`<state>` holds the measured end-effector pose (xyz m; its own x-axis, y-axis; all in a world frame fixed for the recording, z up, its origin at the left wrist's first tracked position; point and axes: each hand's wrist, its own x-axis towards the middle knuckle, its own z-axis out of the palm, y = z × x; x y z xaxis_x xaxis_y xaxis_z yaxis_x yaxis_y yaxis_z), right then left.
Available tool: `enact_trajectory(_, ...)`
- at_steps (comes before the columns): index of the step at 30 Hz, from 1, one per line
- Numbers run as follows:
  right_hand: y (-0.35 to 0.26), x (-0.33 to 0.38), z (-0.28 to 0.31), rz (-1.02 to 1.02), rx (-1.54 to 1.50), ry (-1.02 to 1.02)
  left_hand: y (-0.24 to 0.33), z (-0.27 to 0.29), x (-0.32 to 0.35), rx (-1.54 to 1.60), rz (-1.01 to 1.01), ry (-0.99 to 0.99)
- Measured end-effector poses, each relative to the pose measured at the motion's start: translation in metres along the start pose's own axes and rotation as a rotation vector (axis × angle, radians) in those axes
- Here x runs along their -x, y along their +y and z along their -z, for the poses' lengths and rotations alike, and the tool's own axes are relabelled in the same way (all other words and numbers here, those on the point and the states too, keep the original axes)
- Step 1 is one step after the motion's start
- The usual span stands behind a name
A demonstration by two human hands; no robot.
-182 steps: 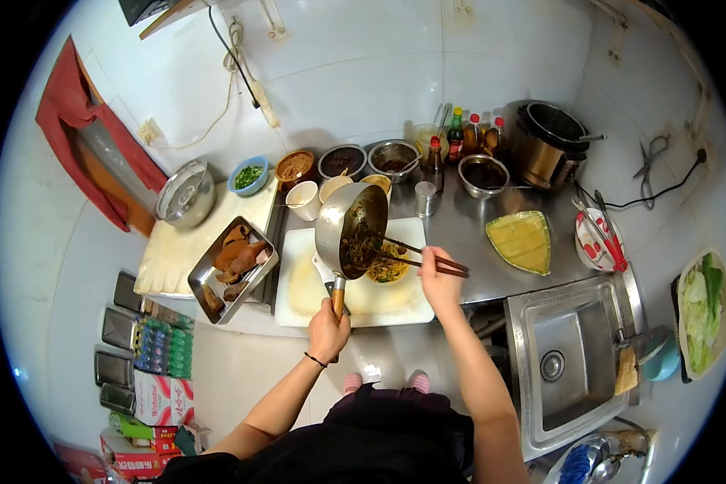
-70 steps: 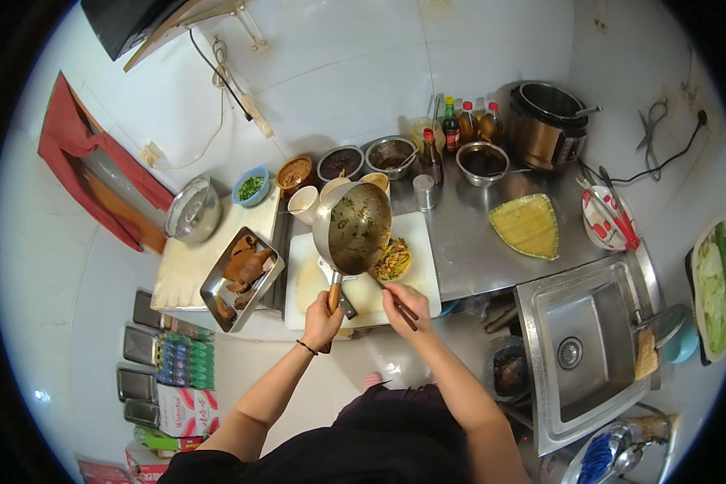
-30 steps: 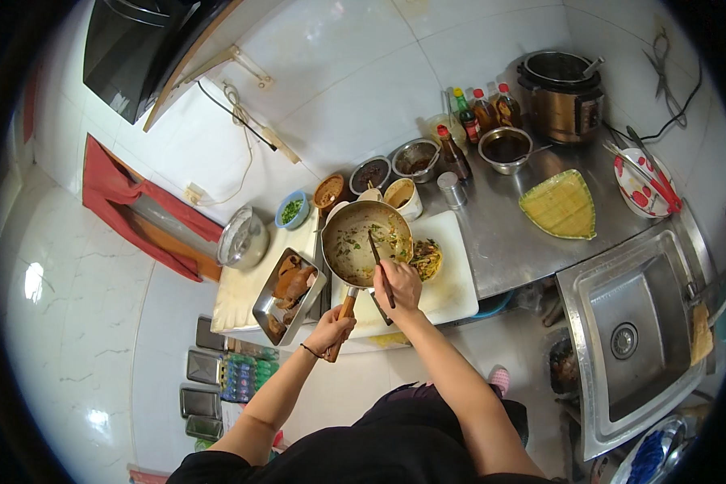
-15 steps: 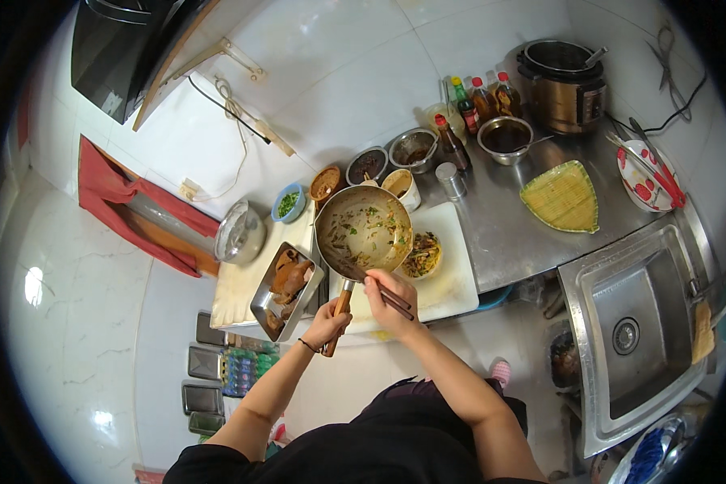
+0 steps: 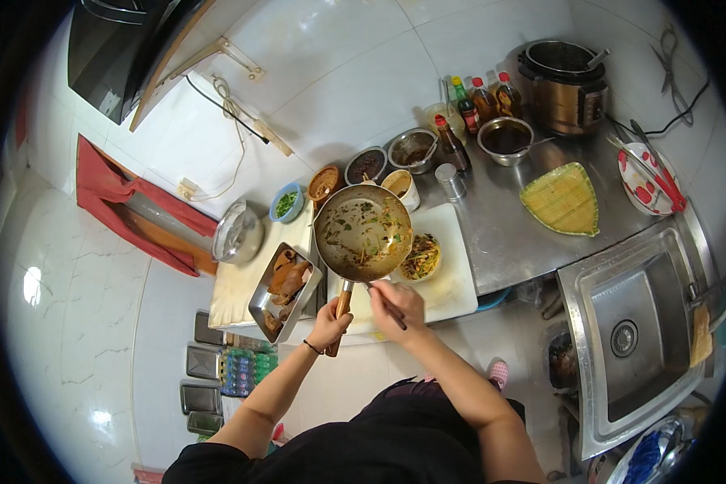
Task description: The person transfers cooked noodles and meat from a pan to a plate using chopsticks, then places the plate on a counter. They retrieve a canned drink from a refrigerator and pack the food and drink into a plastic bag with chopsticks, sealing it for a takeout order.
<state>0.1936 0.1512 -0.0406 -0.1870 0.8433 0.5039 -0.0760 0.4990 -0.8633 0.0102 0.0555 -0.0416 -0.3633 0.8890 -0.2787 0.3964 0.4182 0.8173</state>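
Wrapped around the wooden handle of a frying pan, my left hand is closed. The pan is held tilted above the worktop, and scraps of food cling to its inside. My right hand grips dark chopsticks just below the pan's near rim; their far tips are hard to make out. Right beside the pan, a bowl of shredded, mixed food stands on a white cutting board. A metal tray with brown cooked meat lies left of the pan.
Behind the pan stand a blue bowl of chopped greens, sauce bowls and a shaker. Sauce bottles and a pressure cooker line the wall. To the right are a woven fan-shaped mat and a sink.
The pan has tipped slightly, showing its inside differently. My right hand has shifted a little to the right and down, and the chopsticks have turned steeper. My left hand keeps the handle.
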Motion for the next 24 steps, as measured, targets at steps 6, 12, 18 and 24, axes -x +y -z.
enact_trajectory(6, -0.006, 0.005, 0.021, -0.057, -0.017, -0.04, -0.01, -0.005, -0.005, -0.004, -0.031, 0.052)
enact_trajectory(12, 0.007, -0.009, 0.028, 0.041, 0.095, 0.064, -0.006, -0.002, -0.007, -0.009, -0.011, 0.002)
enact_trajectory(18, 0.021, -0.016, -0.011, 0.247, 0.026, 0.01, 0.01, -0.005, -0.001, 0.079, 0.072, -0.054)
enact_trajectory(24, 0.034, -0.02, 0.006, 0.141, 0.184, 0.095, 0.022, 0.005, 0.007, 0.181, 0.128, -0.136)
